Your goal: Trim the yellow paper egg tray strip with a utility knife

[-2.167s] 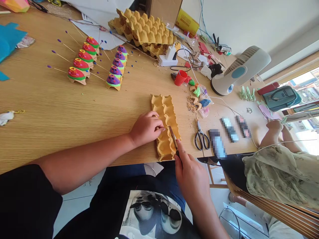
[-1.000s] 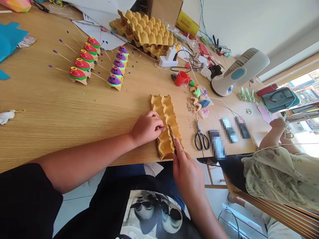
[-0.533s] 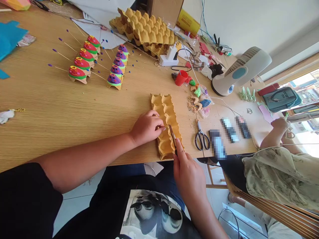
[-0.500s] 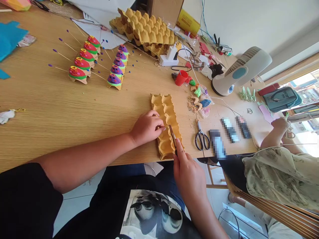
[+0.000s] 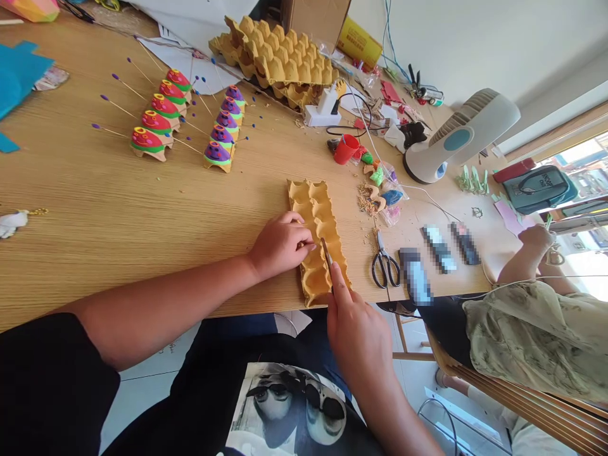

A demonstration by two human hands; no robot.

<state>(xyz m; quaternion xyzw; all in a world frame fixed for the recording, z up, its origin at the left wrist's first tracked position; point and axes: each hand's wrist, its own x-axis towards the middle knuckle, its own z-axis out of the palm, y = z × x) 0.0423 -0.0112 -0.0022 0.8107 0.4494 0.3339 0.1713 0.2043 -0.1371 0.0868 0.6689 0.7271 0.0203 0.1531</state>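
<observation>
A two-row strip of yellow egg carton (image 5: 323,212) lies cups up at the table's front edge. My left hand (image 5: 280,244) grips its left side, with thumb and fingers closed over the rim. My right hand (image 5: 358,332) is wrapped round a knife (image 5: 326,252), index finger stretched along its back. The narrow blade rests on the ridge between the two rows, near the middle of the strip. Its handle is mostly hidden in my palm.
Scissors (image 5: 385,263) and several phones lie to the right, near another person's arm (image 5: 527,253). Painted carton pieces (image 5: 161,104) with stick legs stand at the back left. Egg trays (image 5: 280,54), a red cup (image 5: 346,149) and a white fan (image 5: 463,136) are farther back.
The knife and my right hand have shifted slightly left, the blade still at the ridge between the rows. My left hand stays in place on the carton.
</observation>
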